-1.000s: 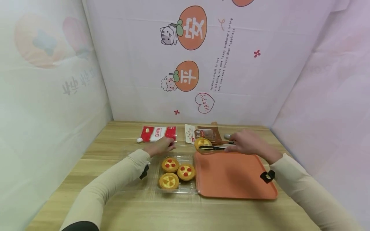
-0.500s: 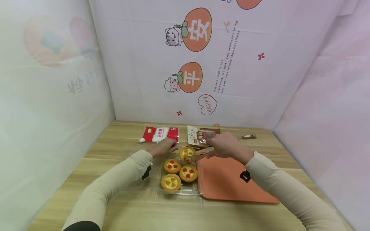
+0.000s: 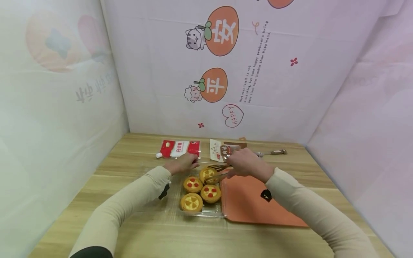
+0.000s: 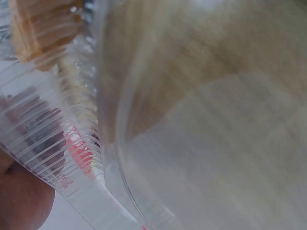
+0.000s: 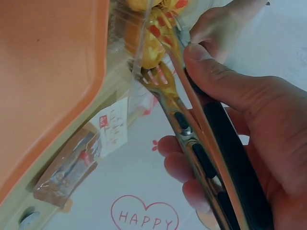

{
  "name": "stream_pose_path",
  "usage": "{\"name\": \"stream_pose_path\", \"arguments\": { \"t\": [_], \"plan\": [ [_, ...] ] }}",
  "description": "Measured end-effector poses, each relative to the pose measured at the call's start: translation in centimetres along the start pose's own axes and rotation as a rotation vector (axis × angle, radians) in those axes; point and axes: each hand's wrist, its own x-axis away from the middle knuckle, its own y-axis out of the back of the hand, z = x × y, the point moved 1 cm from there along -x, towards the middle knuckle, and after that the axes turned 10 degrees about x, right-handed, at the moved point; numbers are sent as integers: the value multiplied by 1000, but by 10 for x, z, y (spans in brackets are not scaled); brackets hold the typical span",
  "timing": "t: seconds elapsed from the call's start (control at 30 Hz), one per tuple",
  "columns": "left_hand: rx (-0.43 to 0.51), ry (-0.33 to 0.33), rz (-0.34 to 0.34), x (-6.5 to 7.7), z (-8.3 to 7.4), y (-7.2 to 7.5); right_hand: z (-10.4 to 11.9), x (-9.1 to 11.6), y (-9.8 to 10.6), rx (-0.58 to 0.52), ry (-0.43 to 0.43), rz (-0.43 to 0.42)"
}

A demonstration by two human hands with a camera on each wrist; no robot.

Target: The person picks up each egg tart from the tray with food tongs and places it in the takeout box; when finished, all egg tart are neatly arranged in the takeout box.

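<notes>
My right hand (image 3: 246,163) grips black-handled metal tongs (image 5: 175,108) with a forked end. The tongs' ends lie at a round egg tart (image 3: 205,172) in the back of a clear plastic box (image 3: 203,215). Below it sit another tart with a yellow wedge pattern (image 3: 191,202) and two tarts with red dots, one on the left (image 3: 193,184) and one on the right (image 3: 210,192). My left hand (image 3: 183,164) holds the box at its back left edge; in the left wrist view a fingertip (image 4: 24,199) shows beside the ribbed clear wall.
An orange tray (image 3: 258,202) lies against the box's right side. Behind stand a red and white sugar bag (image 3: 180,148) with a white cap and a brown and white packet (image 3: 217,149). A brown-handled utensil (image 3: 278,152) lies at back right. Printed cloth (image 3: 161,71) walls surround the table.
My right hand has moved left with the tongs, carrying the egg tart from over the tray's back edge down into the box. My left hand has stayed at the box.
</notes>
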Motion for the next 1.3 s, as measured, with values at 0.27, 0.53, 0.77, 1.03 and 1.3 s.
{"name": "stream_pose_path", "arguments": {
  "t": [0.27,0.53,0.77,1.03,1.3],
  "plan": [
    [0,4,1,-1,-1,-3,3,-1,7,41,-1,11],
    [9,9,7,-2,-3,-4,10,1,20,129,-7,18],
    [12,39,42,-4,-5,-5,14,-2,19,134,-22,67],
    [-6,75,21,-6,-5,1,4,-1,23,157,-49,68],
    [-4,60,23,-4,-2,-1,4,1,25,105,-28,63]
  ]
}}
